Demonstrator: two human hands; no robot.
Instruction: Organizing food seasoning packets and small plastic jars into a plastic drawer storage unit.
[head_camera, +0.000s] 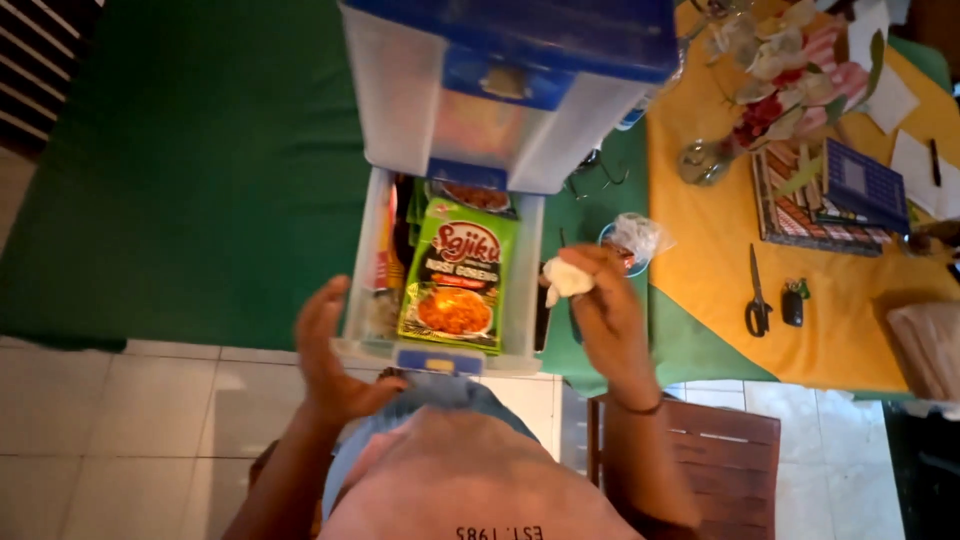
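Note:
A clear plastic drawer unit with blue trim (500, 90) stands in front of me, its lowest drawer (360, 300) pulled out. Several food packets stand inside, with a green seasoning packet (458, 275) lying on top. My left hand (325, 345) rests flat against the drawer's front left corner, fingers spread, holding nothing. My right hand (605, 310) hovers just right of the drawer, closed on a small crumpled white wad (567, 277), perhaps tissue.
A green cloth (190, 170) covers the surface to the left. At right a yellow cloth (720, 270) carries scissors (757, 300), a key fob (792, 303), a flower vase (770, 70), books and papers. A wooden chair (720, 450) stands below my right arm.

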